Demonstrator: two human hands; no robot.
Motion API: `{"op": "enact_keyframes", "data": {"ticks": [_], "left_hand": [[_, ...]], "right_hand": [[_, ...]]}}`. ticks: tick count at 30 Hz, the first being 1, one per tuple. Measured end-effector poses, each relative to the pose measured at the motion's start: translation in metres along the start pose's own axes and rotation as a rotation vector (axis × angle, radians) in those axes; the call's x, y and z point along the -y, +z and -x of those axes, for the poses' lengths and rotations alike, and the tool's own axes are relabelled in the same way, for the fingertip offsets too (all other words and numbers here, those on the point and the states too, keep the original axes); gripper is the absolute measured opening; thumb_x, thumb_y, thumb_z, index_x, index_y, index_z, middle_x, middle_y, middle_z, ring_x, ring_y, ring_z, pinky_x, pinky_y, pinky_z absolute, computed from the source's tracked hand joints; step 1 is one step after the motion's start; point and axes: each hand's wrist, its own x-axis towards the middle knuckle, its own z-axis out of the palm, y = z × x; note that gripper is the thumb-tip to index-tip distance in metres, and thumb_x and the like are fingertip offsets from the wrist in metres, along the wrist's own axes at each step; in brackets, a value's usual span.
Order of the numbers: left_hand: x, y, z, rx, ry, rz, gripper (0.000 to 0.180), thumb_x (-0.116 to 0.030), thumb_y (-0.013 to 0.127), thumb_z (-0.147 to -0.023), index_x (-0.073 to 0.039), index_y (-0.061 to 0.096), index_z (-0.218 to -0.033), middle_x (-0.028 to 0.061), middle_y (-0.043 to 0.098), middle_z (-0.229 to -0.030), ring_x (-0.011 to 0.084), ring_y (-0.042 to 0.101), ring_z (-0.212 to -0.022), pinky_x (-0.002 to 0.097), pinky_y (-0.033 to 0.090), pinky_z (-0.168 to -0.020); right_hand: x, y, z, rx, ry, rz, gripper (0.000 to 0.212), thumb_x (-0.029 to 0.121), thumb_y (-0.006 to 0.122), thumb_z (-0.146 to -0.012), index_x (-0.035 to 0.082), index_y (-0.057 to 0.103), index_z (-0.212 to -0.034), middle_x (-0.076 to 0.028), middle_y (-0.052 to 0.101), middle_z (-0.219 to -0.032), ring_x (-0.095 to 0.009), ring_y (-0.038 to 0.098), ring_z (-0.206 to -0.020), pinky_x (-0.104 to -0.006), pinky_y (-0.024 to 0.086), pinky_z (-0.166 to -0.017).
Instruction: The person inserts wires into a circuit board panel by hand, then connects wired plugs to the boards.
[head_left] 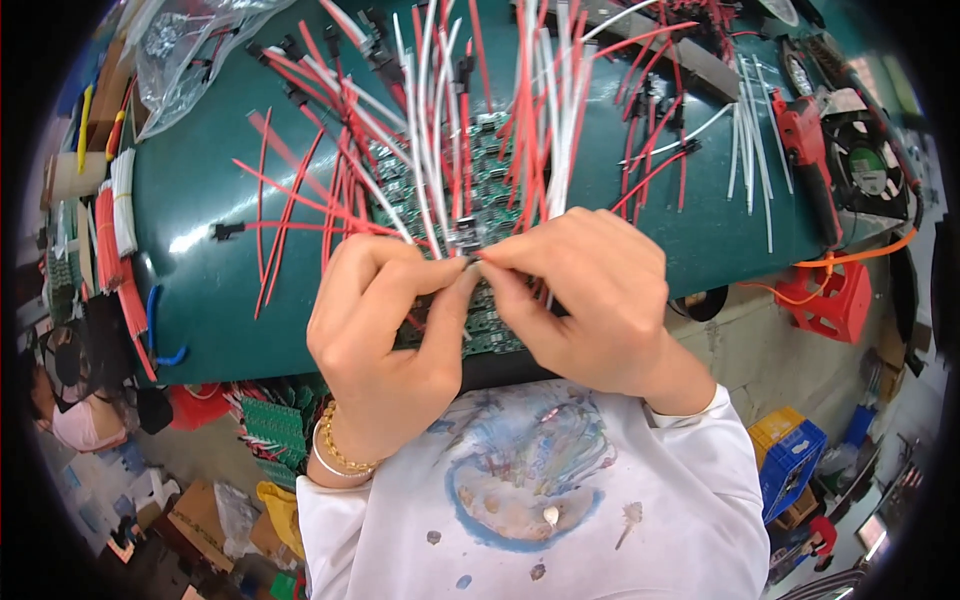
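My left hand (395, 325) and my right hand (580, 300) meet over a green circuit board panel (490, 165), both with thumb and forefinger pinched together. Between the left fingertips is a small dark piece (470, 259), mostly covered. A short bit of red wire (480, 254) shows at the right fingertips; how it joins the dark piece cannot be made out. Just beyond the fingers, a small black-and-silver part (465, 232) sits on the panel. Bundles of white wires (425, 130) and red wires (530, 110) rise from the boards behind it.
Loose red wires with black connectors (228, 231) lie across the green table mat (200, 330). At the right are white wires (755, 150), a red-and-black hand tool (808, 150) and a fan (862, 165). A red stool (830, 300) and a blue crate (795, 465) stand below table level.
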Motion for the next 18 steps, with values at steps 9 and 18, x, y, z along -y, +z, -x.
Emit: {"op": "enact_keyframes", "data": {"ticks": [9,18], "left_hand": [[-0.003,0.007,0.001,-0.065,0.049,-0.326,0.017,-0.004,0.075,-0.068,-0.006,0.060,-0.076,0.0055,0.051,-0.077,0.0232,0.050,-0.075,0.0356,0.032,-0.076],[-0.003,0.004,0.005,-0.068,0.083,-0.328,0.018,-0.004,0.073,-0.071,-0.006,0.061,-0.083,0.0058,0.053,-0.080,0.0237,0.051,-0.076,0.0371,0.034,-0.079]], "right_hand": [[-0.037,-0.069,-0.004,-0.176,0.600,0.528,0.014,0.014,0.072,-0.081,0.004,0.064,-0.075,-0.002,0.056,-0.057,-0.013,0.046,-0.045,-0.0270,0.035,-0.045],[-0.044,-0.063,-0.007,0.113,0.730,0.686,0.023,0.025,0.071,-0.081,0.005,0.063,-0.071,-0.006,0.062,-0.057,-0.022,0.059,-0.047,-0.0327,0.043,-0.048]]}}
